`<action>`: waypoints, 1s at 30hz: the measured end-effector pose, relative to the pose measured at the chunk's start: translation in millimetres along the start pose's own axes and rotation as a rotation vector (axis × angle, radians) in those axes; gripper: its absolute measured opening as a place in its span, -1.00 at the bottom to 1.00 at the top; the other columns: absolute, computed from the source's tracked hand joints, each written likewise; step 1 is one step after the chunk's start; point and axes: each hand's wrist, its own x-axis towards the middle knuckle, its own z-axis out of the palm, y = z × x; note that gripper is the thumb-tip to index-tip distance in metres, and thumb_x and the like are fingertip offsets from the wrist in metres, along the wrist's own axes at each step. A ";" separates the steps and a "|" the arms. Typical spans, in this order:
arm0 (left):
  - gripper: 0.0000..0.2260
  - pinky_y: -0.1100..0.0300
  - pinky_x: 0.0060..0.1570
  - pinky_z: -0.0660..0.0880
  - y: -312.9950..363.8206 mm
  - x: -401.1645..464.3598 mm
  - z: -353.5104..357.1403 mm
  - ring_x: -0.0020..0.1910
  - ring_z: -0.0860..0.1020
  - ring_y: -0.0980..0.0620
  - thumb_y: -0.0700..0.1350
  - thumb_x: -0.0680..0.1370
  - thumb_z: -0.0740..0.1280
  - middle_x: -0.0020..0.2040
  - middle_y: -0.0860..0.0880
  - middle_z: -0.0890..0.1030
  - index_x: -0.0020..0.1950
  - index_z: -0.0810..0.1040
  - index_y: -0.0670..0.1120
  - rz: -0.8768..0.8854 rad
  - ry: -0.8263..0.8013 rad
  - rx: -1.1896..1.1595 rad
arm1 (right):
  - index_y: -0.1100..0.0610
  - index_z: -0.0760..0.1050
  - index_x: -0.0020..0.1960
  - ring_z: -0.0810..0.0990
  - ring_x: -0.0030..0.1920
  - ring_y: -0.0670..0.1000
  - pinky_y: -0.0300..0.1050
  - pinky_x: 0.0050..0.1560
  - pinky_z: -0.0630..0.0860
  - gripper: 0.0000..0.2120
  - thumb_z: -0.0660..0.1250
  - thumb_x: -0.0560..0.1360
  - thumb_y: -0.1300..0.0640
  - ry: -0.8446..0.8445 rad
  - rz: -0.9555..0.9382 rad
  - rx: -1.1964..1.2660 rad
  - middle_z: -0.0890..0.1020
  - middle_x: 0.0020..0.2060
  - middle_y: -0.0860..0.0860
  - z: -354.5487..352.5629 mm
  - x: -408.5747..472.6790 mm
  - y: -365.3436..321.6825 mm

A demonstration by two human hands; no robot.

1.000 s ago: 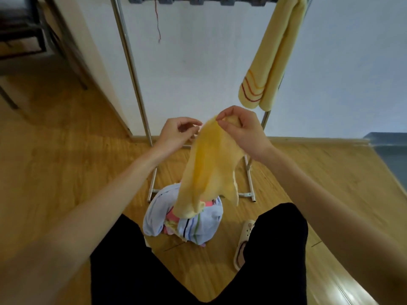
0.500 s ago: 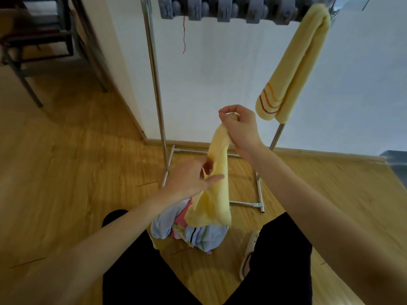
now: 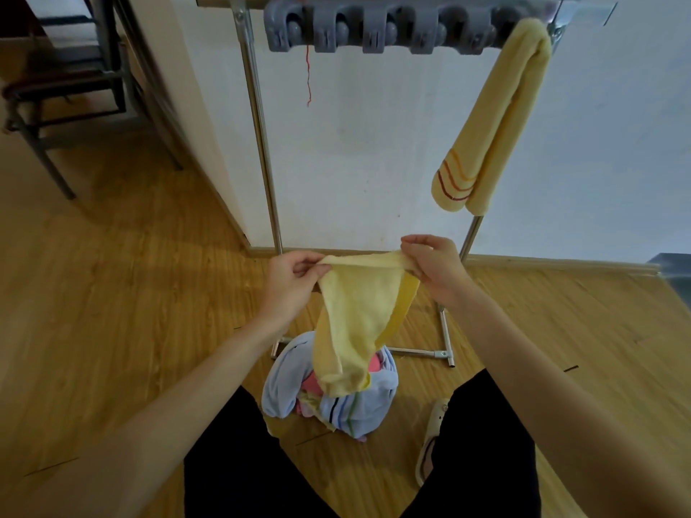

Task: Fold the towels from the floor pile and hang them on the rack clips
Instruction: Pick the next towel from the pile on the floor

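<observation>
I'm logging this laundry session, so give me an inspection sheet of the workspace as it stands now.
Surface: wooden floor.
Job's things: yellow towel stretched between both hands; hung towel at the rack's right end; clips on the rack; pile on the floor.
Clutter: slipper.
Grippers: left hand and right hand pinch the towel's top edge.
Cables: red thread.
Surroundings: white wall, chair.

Both arms reach forward, left hand (image 3: 289, 280) and right hand (image 3: 433, 265) level, fingers pinched, slightly apart.
</observation>
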 end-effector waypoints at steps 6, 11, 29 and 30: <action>-0.89 0.37 -0.34 0.52 16.9 -6.6 8.9 -0.31 0.63 0.20 -0.31 0.54 0.32 -0.17 -0.08 0.65 0.04 0.60 -0.21 -0.042 0.073 -0.119 | 0.22 0.59 0.05 0.50 -0.11 0.08 -0.10 -0.04 0.46 -0.73 0.39 0.39 0.42 -0.204 0.012 -0.029 0.56 -0.13 0.18 -14.3 -27.9 29.8; -0.91 0.34 -0.32 0.54 28.3 -9.7 14.4 -0.31 0.63 0.16 -0.32 0.54 0.32 -0.21 -0.10 0.64 0.02 0.59 -0.24 -0.074 0.107 -0.185 | 0.21 0.61 0.06 0.53 -0.24 -0.01 -0.12 -0.18 0.49 -0.76 0.40 0.41 0.36 -0.277 -0.209 -0.379 0.60 -0.24 0.09 -16.1 -44.7 47.1; -0.92 0.27 -0.24 0.59 48.6 -10.0 15.7 -0.27 0.64 0.13 -0.31 0.55 0.32 -0.21 -0.08 0.63 0.01 0.58 -0.21 -0.066 0.159 -0.185 | 0.13 0.32 0.08 0.49 -0.38 0.10 -0.08 -0.54 0.42 -0.67 0.35 0.44 0.39 -0.088 -1.036 -0.970 0.50 -0.09 0.07 -17.0 -68.4 110.8; -0.92 0.28 -0.24 0.59 48.5 -10.2 16.1 -0.26 0.64 0.12 -0.31 0.55 0.32 -0.20 -0.08 0.64 0.01 0.58 -0.21 -0.066 0.156 -0.183 | 0.14 0.37 0.07 0.50 -0.38 0.10 -0.04 -0.55 0.44 -0.73 0.32 0.45 0.37 -0.114 -1.043 -0.977 0.49 -0.07 0.03 -14.9 -66.3 113.9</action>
